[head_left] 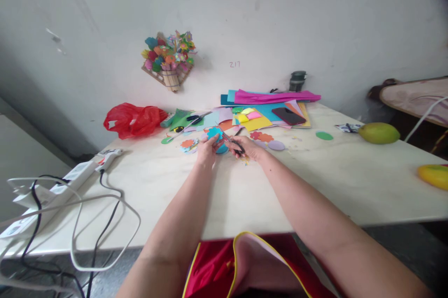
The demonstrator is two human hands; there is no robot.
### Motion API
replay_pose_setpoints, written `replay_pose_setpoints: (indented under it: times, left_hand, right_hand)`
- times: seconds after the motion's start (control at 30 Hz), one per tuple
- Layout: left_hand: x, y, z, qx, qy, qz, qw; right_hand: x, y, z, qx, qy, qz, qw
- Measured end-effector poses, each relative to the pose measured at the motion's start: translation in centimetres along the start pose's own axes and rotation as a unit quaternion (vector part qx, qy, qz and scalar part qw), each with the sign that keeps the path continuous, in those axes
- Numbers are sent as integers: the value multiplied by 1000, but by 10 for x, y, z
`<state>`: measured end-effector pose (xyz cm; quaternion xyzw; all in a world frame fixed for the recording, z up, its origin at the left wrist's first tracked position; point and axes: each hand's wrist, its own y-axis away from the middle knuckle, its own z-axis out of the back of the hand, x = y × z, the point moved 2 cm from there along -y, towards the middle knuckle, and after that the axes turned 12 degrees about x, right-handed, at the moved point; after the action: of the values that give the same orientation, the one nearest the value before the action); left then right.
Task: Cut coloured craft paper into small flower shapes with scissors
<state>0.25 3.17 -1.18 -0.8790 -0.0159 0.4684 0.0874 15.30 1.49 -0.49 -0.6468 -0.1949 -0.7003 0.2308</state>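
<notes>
Near the middle of the table, my left hand (pixel 207 149) pinches a blue paper flower (pixel 214 134) with a scalloped edge. My right hand (pixel 247 147) is closed round the dark handles of a pair of scissors (pixel 238 148), whose blades point left and meet the flower's right edge. Under the hands lies another blue paper piece (pixel 221 149), partly hidden. Left of my left hand is an orange paper flower (pixel 187 143) among small cut pieces. Right of my right hand are an orange flower (pixel 267 137) and a lilac oval (pixel 276 145).
Coloured sheets (pixel 261 123) and a phone (pixel 289 116) lie at the back, beside dark-handled scissors (pixel 194 119). A red plastic bag (pixel 135 120) sits back left. Cables and a power strip (pixel 75 174) occupy the left edge. A green mango (pixel 379 133) rests at the right.
</notes>
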Motion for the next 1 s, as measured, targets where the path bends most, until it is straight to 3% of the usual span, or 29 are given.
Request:
replay_pose_setpoints:
  times: [1.0]
  left_hand:
    - [1, 1, -2, -28, 7, -1, 1000]
  right_hand:
    - [7, 3, -5, -14, -14, -17, 1000]
